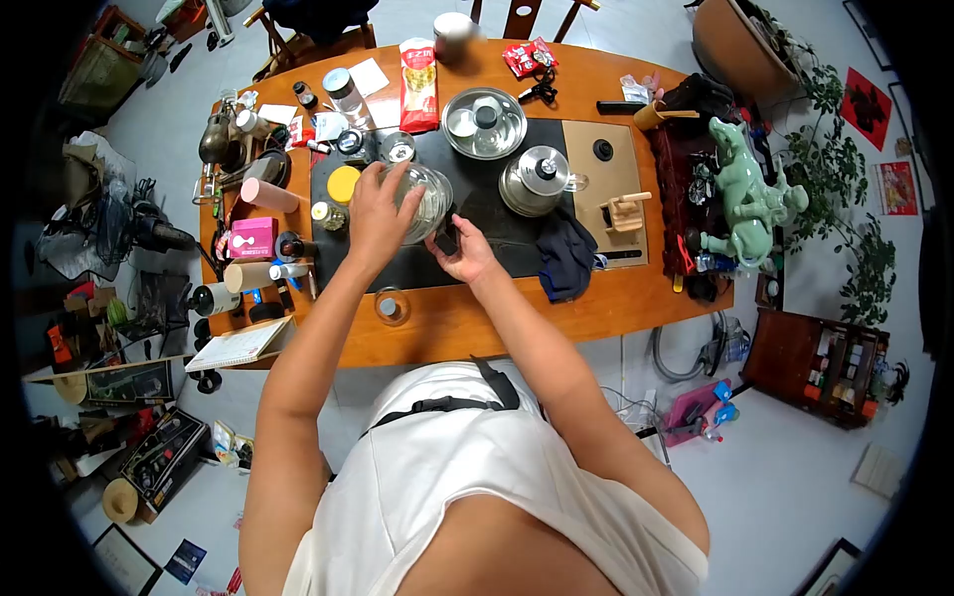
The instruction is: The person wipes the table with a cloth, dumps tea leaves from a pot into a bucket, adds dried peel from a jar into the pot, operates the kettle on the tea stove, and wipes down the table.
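Note:
A clear glass pot (429, 206) with a ribbed body stands tilted over the dark mat between my hands. My left hand (381, 212) lies across its left side, fingers spread over the glass. My right hand (467, 254) is closed round a dark part at the pot's right side that looks like its handle. Left of my left hand stand a jar with a yellow lid (344, 184) and a small jar (328, 216). A small glass (397, 147) sits just beyond the pot, and a small glass cup (392, 306) stands nearer me on the wood.
On the mat are a lidded steel pan (484, 123), a kettle (537, 182) and a dark cloth (568, 260). A red noodle packet (419, 85) lies behind. Bottles and boxes crowd the left; a green figurine (740, 199) stands right.

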`<action>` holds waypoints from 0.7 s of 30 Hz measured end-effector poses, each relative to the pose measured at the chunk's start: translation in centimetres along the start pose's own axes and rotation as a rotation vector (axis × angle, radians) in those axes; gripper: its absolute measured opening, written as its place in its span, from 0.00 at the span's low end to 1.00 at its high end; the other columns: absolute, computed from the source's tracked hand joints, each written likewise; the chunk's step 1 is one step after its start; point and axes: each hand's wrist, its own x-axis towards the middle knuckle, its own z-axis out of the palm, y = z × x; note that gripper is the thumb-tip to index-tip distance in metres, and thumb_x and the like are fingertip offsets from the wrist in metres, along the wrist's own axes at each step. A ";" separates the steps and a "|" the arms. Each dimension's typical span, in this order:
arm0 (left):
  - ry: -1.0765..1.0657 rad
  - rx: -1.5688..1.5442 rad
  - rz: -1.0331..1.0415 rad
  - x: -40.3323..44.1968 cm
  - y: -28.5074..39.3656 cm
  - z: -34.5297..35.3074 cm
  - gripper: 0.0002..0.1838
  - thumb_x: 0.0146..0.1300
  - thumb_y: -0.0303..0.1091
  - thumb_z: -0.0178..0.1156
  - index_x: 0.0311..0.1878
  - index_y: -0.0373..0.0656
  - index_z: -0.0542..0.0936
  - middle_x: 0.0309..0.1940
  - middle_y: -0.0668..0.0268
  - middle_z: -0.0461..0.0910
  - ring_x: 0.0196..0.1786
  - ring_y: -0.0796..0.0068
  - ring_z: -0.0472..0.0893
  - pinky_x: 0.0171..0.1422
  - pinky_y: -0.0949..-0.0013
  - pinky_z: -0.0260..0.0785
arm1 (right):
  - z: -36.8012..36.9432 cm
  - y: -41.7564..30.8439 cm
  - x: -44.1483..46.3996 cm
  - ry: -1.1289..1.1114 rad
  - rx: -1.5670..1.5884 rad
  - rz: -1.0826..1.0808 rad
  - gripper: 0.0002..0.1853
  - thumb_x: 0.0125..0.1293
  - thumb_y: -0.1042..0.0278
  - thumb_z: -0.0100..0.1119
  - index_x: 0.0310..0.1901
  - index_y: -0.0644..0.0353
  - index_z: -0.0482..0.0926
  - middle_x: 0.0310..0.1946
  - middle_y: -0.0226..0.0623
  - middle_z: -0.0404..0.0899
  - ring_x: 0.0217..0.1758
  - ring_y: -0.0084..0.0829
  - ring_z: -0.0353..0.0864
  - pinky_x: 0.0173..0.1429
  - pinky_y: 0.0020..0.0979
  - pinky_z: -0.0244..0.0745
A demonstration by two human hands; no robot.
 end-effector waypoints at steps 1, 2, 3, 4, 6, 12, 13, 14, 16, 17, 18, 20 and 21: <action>0.003 0.034 0.027 0.1 0.5 0.0 0.23 0.65 0.44 0.61 0.61 0.45 0.76 0.56 0.51 0.71 0.59 0.52 0.71 0.63 0.57 0.64 | 0.0 0.3 -0.1 -0.023 0.035 -0.001 0.14 0.73 0.57 0.48 0.51 0.57 0.74 0.45 0.34 0.78 0.46 0.34 0.78 0.56 0.40 0.80; 0.007 0.068 0.056 0.1 1.0 -0.1 0.23 0.65 0.44 0.61 0.61 0.45 0.77 0.56 0.51 0.71 0.59 0.52 0.71 0.63 0.56 0.64 | -1.3 0.6 1.0 -0.097 0.080 0.019 0.15 0.73 0.58 0.49 0.53 0.57 0.74 0.48 0.36 0.79 0.48 0.35 0.78 0.55 0.39 0.80; 0.009 0.101 0.086 0.1 1.5 -0.1 0.23 0.65 0.44 0.61 0.60 0.45 0.77 0.56 0.52 0.71 0.59 0.52 0.71 0.63 0.55 0.64 | -1.8 0.9 1.4 -0.128 0.103 0.036 0.15 0.73 0.58 0.48 0.53 0.57 0.74 0.47 0.36 0.79 0.48 0.35 0.78 0.55 0.39 0.80; 0.013 0.096 0.089 0.1 1.9 -0.1 0.23 0.64 0.44 0.61 0.60 0.46 0.77 0.56 0.51 0.71 0.59 0.51 0.71 0.63 0.54 0.64 | -2.3 1.2 1.8 -0.159 0.126 0.053 0.14 0.73 0.58 0.48 0.52 0.57 0.74 0.47 0.36 0.79 0.48 0.35 0.78 0.55 0.39 0.80; 0.015 0.087 0.101 0.0 2.2 -0.1 0.23 0.63 0.45 0.62 0.59 0.46 0.78 0.56 0.49 0.72 0.60 0.49 0.71 0.63 0.53 0.64 | -2.3 1.7 1.4 -0.150 0.109 0.019 0.14 0.73 0.58 0.48 0.52 0.56 0.74 0.45 0.35 0.79 0.47 0.34 0.79 0.52 0.37 0.81; -0.023 -0.114 -0.092 -1.9 -0.3 -1.3 0.21 0.67 0.43 0.59 0.59 0.43 0.77 0.54 0.52 0.72 0.58 0.52 0.73 0.63 0.59 0.64 | -1.7 0.4 -1.7 -0.233 -0.118 -0.026 0.15 0.72 0.54 0.51 0.43 0.58 0.76 0.40 0.36 0.81 0.42 0.32 0.82 0.46 0.31 0.80; -0.036 -0.178 -0.160 -2.7 -1.0 -1.5 0.21 0.68 0.42 0.58 0.59 0.42 0.76 0.54 0.52 0.73 0.57 0.53 0.73 0.63 0.60 0.64 | -1.2 0.0 -3.1 -0.247 -0.211 -0.039 0.15 0.72 0.53 0.51 0.40 0.58 0.77 0.39 0.36 0.81 0.42 0.31 0.83 0.45 0.30 0.79; -0.051 -0.235 -0.185 -3.6 -1.9 -1.5 0.21 0.69 0.42 0.57 0.59 0.40 0.76 0.54 0.53 0.73 0.57 0.54 0.73 0.63 0.61 0.64 | -0.7 0.0 -4.6 -0.183 -0.314 -0.101 0.15 0.72 0.52 0.51 0.35 0.55 0.76 0.35 0.33 0.81 0.39 0.27 0.82 0.39 0.26 0.77; -0.103 -0.342 -0.237 -5.4 -2.9 -1.4 0.21 0.71 0.40 0.54 0.61 0.37 0.75 0.54 0.54 0.74 0.57 0.58 0.74 0.63 0.64 0.64 | -0.1 -0.2 -7.5 -0.208 -0.593 -0.257 0.16 0.72 0.51 0.52 0.37 0.57 0.76 0.32 0.33 0.80 0.37 0.28 0.82 0.39 0.28 0.79; -0.140 -0.444 -0.336 -6.5 -3.0 -1.1 0.21 0.73 0.40 0.53 0.62 0.37 0.74 0.54 0.56 0.75 0.57 0.62 0.74 0.63 0.65 0.64 | 0.1 -0.2 -8.8 -0.210 -0.729 -0.339 0.17 0.71 0.51 0.52 0.37 0.58 0.76 0.31 0.32 0.79 0.36 0.28 0.81 0.38 0.29 0.79; -0.149 -0.542 -0.402 -7.4 -2.3 -1.1 0.21 0.73 0.41 0.52 0.63 0.37 0.74 0.54 0.59 0.75 0.56 0.67 0.74 0.62 0.68 0.64 | 0.4 0.0 -10.1 -0.100 -0.907 -0.414 0.18 0.71 0.51 0.52 0.36 0.60 0.75 0.30 0.33 0.78 0.34 0.25 0.80 0.34 0.31 0.78; -0.188 -0.661 -0.474 -9.3 -2.7 0.1 0.22 0.74 0.44 0.52 0.62 0.38 0.74 0.51 0.66 0.75 0.54 0.74 0.73 0.63 0.71 0.62 | -0.5 0.0 -12.1 -0.040 -1.290 -0.799 0.18 0.68 0.53 0.56 0.35 0.64 0.75 0.34 0.43 0.76 0.39 0.39 0.79 0.41 0.37 0.74; -0.192 -0.666 -0.453 -10.1 -1.7 0.1 0.17 0.74 0.44 0.53 0.55 0.40 0.77 0.48 0.69 0.76 0.52 0.78 0.73 0.59 0.73 0.63 | -1.4 0.3 -12.7 0.025 -1.472 -1.043 0.18 0.66 0.54 0.57 0.35 0.66 0.75 0.36 0.46 0.75 0.41 0.44 0.78 0.44 0.39 0.73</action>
